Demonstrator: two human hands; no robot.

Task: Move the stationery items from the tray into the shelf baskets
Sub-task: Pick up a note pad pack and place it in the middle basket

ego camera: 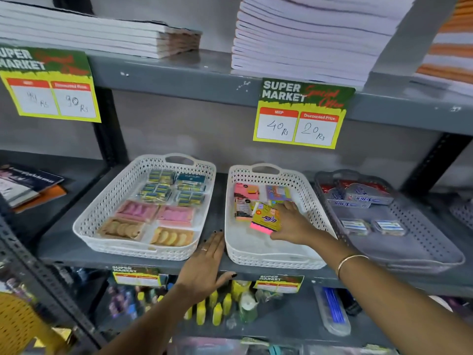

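My right hand [290,222] reaches into the middle white basket [268,262] and grips a yellow and pink sticky-note pack [266,221], held low over the basket floor. Behind it in the same basket lie other sticky-note packs [247,198]. My left hand [204,265] rests flat on the front edge of the grey shelf [128,254], fingers together, between the two white baskets and holding nothing. The left white basket [102,242] holds several packs of erasers in pink, tan and blue-yellow wrappers.
A grey basket [422,254] with stapler-pin boxes stands at the right. Price signs [302,114] hang from the shelf above, which carries stacks of notebooks [307,42]. Books [28,185] lie at the left. The lower shelf holds glue bottles [217,308] and pens.
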